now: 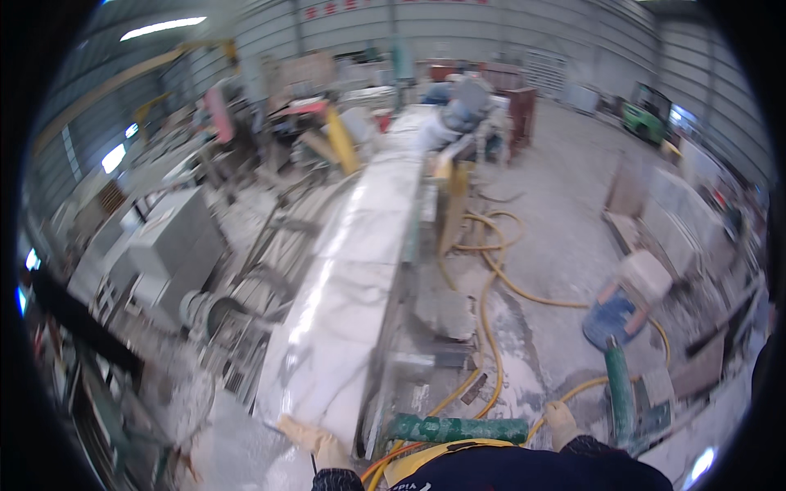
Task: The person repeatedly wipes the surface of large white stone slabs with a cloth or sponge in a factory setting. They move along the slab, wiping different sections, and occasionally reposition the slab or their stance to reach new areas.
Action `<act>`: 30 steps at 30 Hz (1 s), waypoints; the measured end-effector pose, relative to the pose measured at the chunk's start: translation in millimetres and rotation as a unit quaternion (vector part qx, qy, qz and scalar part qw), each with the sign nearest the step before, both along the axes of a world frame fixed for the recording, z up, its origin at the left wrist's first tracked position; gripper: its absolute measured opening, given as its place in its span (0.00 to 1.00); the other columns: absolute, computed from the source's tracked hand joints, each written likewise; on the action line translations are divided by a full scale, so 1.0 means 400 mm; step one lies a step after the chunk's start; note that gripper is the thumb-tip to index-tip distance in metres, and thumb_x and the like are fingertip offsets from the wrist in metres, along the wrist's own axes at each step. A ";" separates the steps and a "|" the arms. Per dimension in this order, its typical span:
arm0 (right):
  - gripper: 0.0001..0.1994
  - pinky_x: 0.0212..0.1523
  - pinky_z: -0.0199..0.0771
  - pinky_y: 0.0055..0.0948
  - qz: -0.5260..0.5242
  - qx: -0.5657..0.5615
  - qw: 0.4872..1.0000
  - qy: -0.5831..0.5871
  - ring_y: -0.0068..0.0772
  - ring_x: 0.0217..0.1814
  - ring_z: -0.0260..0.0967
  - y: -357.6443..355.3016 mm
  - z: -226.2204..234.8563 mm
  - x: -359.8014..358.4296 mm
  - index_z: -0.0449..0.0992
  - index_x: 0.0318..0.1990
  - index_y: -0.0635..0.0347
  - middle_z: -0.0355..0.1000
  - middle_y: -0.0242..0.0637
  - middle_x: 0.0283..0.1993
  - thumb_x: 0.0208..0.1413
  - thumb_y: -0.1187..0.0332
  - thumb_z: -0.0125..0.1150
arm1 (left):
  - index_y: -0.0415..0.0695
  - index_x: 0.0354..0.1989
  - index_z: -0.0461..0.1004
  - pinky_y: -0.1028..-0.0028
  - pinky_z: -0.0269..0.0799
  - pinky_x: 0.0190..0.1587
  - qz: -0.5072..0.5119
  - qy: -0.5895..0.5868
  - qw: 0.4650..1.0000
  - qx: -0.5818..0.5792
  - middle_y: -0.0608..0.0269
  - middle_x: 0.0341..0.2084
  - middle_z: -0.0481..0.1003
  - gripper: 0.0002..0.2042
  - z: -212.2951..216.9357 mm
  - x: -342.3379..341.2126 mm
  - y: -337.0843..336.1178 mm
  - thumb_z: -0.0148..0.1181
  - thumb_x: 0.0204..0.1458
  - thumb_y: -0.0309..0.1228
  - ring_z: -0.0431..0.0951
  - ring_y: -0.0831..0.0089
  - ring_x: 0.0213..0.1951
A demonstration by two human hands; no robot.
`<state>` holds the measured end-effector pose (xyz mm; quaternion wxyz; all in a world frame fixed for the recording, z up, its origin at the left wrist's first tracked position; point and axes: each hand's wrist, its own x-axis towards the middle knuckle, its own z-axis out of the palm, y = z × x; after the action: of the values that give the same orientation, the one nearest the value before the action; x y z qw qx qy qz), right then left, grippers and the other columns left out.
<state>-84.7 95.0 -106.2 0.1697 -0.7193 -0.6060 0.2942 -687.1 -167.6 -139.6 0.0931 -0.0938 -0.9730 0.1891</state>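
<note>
My left hand (318,440), in a pale glove, reaches over the near end of a long row of polished white marble slabs (344,315). Its fingers stretch forward and look flat against the stone; blur hides fine detail. My right hand (562,425), also gloved, is off to the right of the slabs, beside a yellow hose (578,391). How its fingers are bent is not clear, nor whether it touches the hose. Between the hands lies a green, worn cylindrical bar (458,429), close in front of my body.
The yellow hose loops over the dusty floor (565,204). At right stand a blue container (614,317), a green post (619,393) and leaning slabs (667,221). Grey blocks (176,245) and metal rollers (217,315) flank the left. A person (467,106) bends at the far end; a green forklift (645,114) stands beyond.
</note>
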 end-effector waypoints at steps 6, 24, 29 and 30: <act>0.18 0.44 0.79 0.39 -0.007 -0.126 0.989 0.073 0.42 0.40 0.82 0.077 0.005 -0.003 0.81 0.49 0.62 0.82 0.45 0.36 0.61 0.61 0.51 | 0.37 0.74 0.57 0.67 0.40 0.79 0.051 -0.038 0.993 0.100 0.48 0.75 0.55 0.26 0.133 0.049 0.026 0.40 0.68 0.28 0.51 0.55 0.77; 0.34 0.60 0.73 0.34 0.295 -0.192 0.839 0.415 0.33 0.60 0.73 -0.001 0.385 -1.076 0.54 0.76 0.62 0.68 0.41 0.66 0.69 0.60 0.58 | 0.33 0.62 0.70 0.63 0.71 0.57 0.150 0.062 0.552 0.818 0.33 0.53 0.75 0.21 0.066 0.068 0.019 0.42 0.71 0.37 0.76 0.47 0.53; 0.37 0.54 0.73 0.31 0.318 -0.209 0.814 0.439 0.29 0.53 0.74 -0.028 0.392 -1.134 0.51 0.77 0.60 0.74 0.40 0.57 0.66 0.64 0.62 | 0.30 0.62 0.70 0.65 0.69 0.59 0.150 0.092 0.633 0.754 0.34 0.56 0.75 0.23 -0.055 0.079 -0.005 0.43 0.71 0.38 0.76 0.49 0.54; 0.37 0.53 0.74 0.29 0.314 -0.181 0.830 0.423 0.28 0.52 0.74 -0.032 0.374 -1.150 0.51 0.77 0.59 0.75 0.39 0.54 0.65 0.65 0.63 | 0.29 0.62 0.69 0.65 0.69 0.60 0.135 0.116 0.633 0.753 0.35 0.56 0.74 0.23 -0.079 0.072 -0.003 0.43 0.71 0.38 0.76 0.49 0.55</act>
<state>-544.7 82.4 43.5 0.1749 -0.3132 -0.6039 0.7118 -658.2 -168.8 -171.0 0.2170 0.1642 -0.7605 -0.5896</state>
